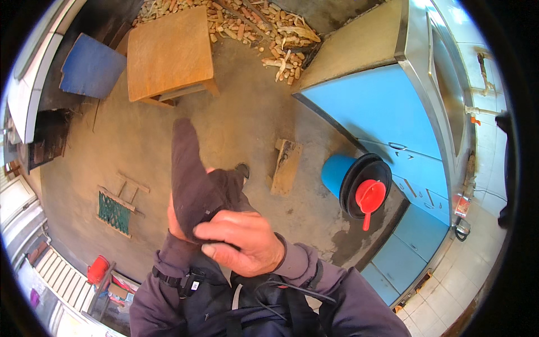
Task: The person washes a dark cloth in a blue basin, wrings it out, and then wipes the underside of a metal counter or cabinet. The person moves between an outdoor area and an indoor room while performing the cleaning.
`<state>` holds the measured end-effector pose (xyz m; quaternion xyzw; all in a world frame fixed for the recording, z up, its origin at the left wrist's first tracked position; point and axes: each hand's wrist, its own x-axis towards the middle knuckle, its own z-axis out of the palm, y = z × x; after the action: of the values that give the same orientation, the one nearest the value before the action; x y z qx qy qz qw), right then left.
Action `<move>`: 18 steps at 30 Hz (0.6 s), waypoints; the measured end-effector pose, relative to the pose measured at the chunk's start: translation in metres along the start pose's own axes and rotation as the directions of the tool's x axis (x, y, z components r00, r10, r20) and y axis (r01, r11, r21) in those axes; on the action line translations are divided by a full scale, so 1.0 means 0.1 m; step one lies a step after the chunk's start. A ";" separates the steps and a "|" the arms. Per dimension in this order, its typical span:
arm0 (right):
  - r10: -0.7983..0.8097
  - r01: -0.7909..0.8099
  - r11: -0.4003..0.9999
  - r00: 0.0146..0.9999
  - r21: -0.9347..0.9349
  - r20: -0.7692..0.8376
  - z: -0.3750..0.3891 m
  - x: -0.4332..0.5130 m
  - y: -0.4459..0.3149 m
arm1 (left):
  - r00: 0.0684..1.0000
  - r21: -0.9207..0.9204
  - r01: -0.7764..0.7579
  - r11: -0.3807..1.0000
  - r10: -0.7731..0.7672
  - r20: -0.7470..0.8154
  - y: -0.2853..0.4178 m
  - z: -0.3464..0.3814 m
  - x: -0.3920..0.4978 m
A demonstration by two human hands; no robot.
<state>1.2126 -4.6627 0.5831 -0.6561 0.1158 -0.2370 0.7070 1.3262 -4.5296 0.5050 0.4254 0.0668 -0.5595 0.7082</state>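
Observation:
A dark brown cloth item [191, 181], possibly a glove or a cap, is held up in front of my chest. My left hand [173, 221] is behind it, with only a strip of skin showing along its left side; the fingers are mostly hidden. From the right, my right hand [246, 242] reaches across and grips the cloth's lower edge between thumb and fingers. A black strap with a small device [191, 284] circles my left forearm.
A wooden table [170, 52] and a blue panel [92, 65] are ahead, near piled corncobs [236, 31]. A low wooden stool [286, 166] stands right of centre. Beyond it, a red dipper [370, 196] lies on a lidded blue bucket [337, 170] beside blue cabinets [379, 113]. A folding stool [116, 210] lies left.

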 end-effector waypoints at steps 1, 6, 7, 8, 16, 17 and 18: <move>0.011 -0.012 1.000 0.999 0.015 0.048 -0.08 0.04 0.01 | 0.994 0.238 -0.107 0.965 0.113 -0.012 0.08 0.20 0.06; 0.099 -0.083 0.991 0.982 -0.107 0.163 -0.37 0.11 0.13 | 0.993 -0.277 -0.112 0.954 0.116 -0.001 0.14 0.89 0.54; 0.097 -0.073 0.986 0.983 -0.150 0.156 -0.42 0.13 0.15 | 0.996 -0.161 -0.080 0.984 0.084 0.018 0.11 0.98 0.62; 0.111 -0.086 0.981 0.984 -0.173 0.141 -0.44 0.16 0.17 | 0.998 -0.041 -0.045 0.998 0.047 0.032 0.09 1.06 0.66; 0.242 -0.241 0.970 0.962 0.029 -0.129 -1.01 0.82 0.38 | 0.946 0.490 -0.244 0.837 0.093 0.312 0.44 1.36 1.71; 0.303 -0.304 0.952 0.938 0.019 -0.167 -1.10 0.90 0.39 | 0.973 0.466 -0.041 0.884 -0.070 0.219 0.47 1.40 1.81; 0.281 -0.281 0.960 0.954 0.020 -0.107 -1.13 1.00 0.40 | 0.975 0.538 0.088 0.838 -0.182 0.124 0.52 1.45 1.92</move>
<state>1.2522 -4.8093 0.5458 -0.6175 0.2456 -0.1697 0.7277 1.3852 -4.7687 0.5136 0.5489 -0.1207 -0.6391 0.5250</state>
